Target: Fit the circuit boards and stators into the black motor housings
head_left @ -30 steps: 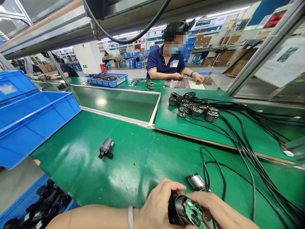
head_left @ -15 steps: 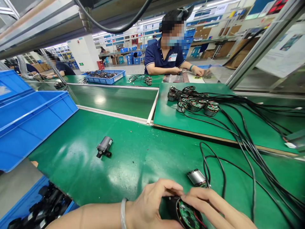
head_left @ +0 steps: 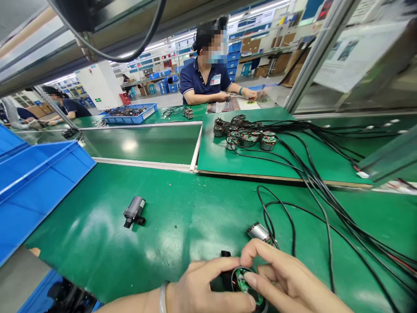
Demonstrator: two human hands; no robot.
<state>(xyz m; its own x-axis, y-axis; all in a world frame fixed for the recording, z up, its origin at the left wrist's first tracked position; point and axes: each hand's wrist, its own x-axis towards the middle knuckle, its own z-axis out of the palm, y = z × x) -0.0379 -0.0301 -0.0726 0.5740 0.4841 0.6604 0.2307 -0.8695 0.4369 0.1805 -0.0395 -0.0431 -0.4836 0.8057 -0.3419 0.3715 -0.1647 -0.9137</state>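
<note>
My left hand (head_left: 205,284) and my right hand (head_left: 276,278) together grip a black cylindrical motor housing (head_left: 219,283) low in the view. Its round green circuit board (head_left: 241,280) faces up, partly covered by my fingers. Just beyond my right hand lies a small silver motor can (head_left: 259,231) with black wires (head_left: 276,208) looping past it. A black pump (head_left: 134,211) stands apart on the green mat (head_left: 81,252), to the left of my hands. Several wired motors (head_left: 246,139) sit in a cluster on a raised green board (head_left: 221,161).
Blue crates (head_left: 39,187) stand at the left, and a blue bin of black parts (head_left: 65,298) sits below the table edge. Beyond an aluminium-framed divider, a co-worker (head_left: 205,78) in a navy polo works with both hands. A blue parts tray (head_left: 128,114) rests farther back.
The whole scene has slid left and tilted as my head turned. My hands have rotated the housing, and my right fingers now reach over the circuit board.
</note>
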